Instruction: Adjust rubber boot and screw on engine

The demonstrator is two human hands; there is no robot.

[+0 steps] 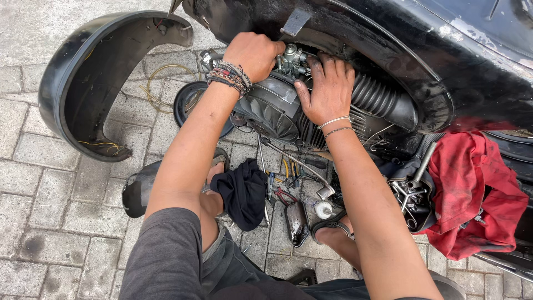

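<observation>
A black scooter body (444, 50) stands with its engine bay uncovered. My left hand (254, 53), with several bracelets on the wrist, is closed around something at the left side of the small metal carburettor (290, 60); what it grips is hidden. My right hand (328, 89) lies flat with its fingers spread on the engine, just right of the carburettor and beside the black ribbed rubber hose (383, 100). The grey finned engine cover (277, 108) sits under both hands.
A detached black side panel (83, 78) lies on the paving at left. On the ground between my feet are a black cloth (243, 191), pliers and other hand tools (288, 178) and a small mirror (296, 222). A red rag (477, 189) and a bunch of metal tools (411, 197) rest at right.
</observation>
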